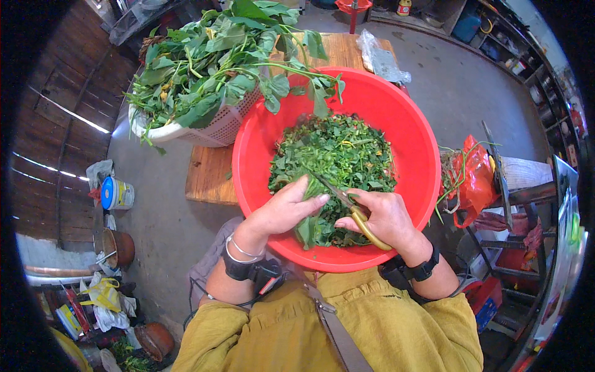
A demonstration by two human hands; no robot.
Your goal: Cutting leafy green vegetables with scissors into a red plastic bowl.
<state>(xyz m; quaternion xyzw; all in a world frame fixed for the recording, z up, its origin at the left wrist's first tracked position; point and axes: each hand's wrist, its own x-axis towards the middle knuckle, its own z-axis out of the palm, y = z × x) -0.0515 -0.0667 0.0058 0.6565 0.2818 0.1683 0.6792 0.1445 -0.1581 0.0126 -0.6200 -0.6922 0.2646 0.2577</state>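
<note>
My left hand (282,209) is closed round a bunch of leafy greens (305,232), with leaves sticking out above and below the fingers. In my right hand (389,218) is a pair of scissors (370,232) with yellow handles, its blades reaching up and left against the bunch. How far the blades are apart is hard to make out. Both hands are over the near part of a large red basin (412,127). Finely cut greens (347,149) cover the basin's bottom in a heap.
A pale plastic basket (226,124) piled with long-stemmed leaves (204,74) stands beyond the basin at left, some stems hanging over its rim. Under both is a wooden table (211,177). A clear plastic bag (381,59) lies behind. At right hangs a red bag (477,180) beside a metal rack.
</note>
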